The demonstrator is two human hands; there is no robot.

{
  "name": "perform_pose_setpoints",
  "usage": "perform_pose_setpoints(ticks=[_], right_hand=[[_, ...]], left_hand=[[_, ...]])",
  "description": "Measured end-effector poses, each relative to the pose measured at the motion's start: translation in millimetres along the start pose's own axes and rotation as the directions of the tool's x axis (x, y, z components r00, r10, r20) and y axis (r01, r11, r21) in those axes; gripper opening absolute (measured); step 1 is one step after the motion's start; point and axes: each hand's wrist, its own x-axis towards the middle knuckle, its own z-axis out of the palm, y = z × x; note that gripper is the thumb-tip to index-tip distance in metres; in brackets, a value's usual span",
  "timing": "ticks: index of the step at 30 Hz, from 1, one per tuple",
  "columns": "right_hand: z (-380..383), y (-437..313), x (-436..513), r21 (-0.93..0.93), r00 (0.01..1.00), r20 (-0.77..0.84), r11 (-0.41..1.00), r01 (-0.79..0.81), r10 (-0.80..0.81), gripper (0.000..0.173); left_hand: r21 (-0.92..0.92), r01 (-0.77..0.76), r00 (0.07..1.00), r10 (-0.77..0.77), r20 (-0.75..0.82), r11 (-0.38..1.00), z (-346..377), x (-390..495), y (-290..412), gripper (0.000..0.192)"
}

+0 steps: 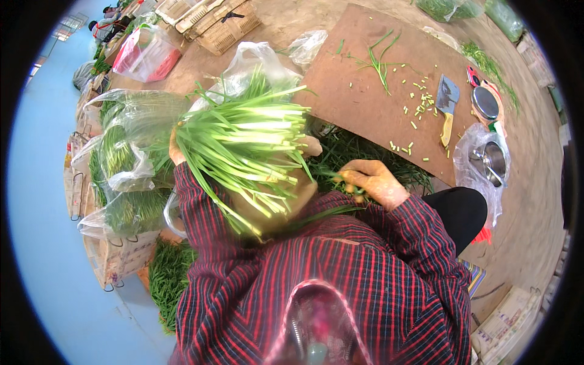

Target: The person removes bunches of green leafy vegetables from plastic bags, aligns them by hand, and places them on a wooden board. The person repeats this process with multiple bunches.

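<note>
My left hand (176,147), mostly hidden behind the stalks, holds a large bunch of garlic chives or a similar leafy green (246,141). The pale cut ends fan out to the right. My right hand (374,180) is curled over my lap with its fingers around a few loose green leaves (335,178). Below it lies a dark heap of long green leaves (351,153), partly under the edge of a brown board (356,100). A few long blades (331,214) lie across my striped jacket.
On the board lie a cleaver (447,109), loose stalks (378,64) and several short cut pieces. A metal bowl (495,157) rests on a plastic bag at right. Bagged greens (132,164) and a woven basket (219,27) stand left. People (105,29) are far off.
</note>
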Motion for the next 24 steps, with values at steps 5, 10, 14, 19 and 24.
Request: perform_pose_setpoints(ticks=[5,10,14,19,24], right_hand=[[66.6,-1.5,37.8,-0.191,0.872,0.019,0.854,0.484,-0.489,0.055],[101.1,-14.8,51.8,-0.588,0.801,-0.120,0.692,0.419,-0.586,0.044],[85.3,-13.5,34.0,-0.460,0.931,-0.004,0.828,0.321,-0.364,0.030],[34.7,6.5,-4.0,0.067,0.998,0.047,0.997,0.039,-0.042,0.025],[14.4,21.8,-5.7,-0.277,0.988,0.077,0.949,0.151,-0.135,0.037]], left_hand=[[0.110,-0.152,0.966,0.171,-0.195,0.982,16.2,-4.3,-3.2,0.029],[0.095,-0.144,0.954,0.163,-0.251,0.985,27.8,-13.4,-4.0,0.027],[0.009,-0.101,0.983,0.102,-0.150,0.995,26.9,-20.4,-4.6,0.025],[0.090,-0.129,0.941,0.150,-0.303,0.988,14.1,-6.9,-6.1,0.028],[0.100,-0.150,0.980,0.161,-0.117,0.984,-9.6,7.5,-1.8,0.027]])
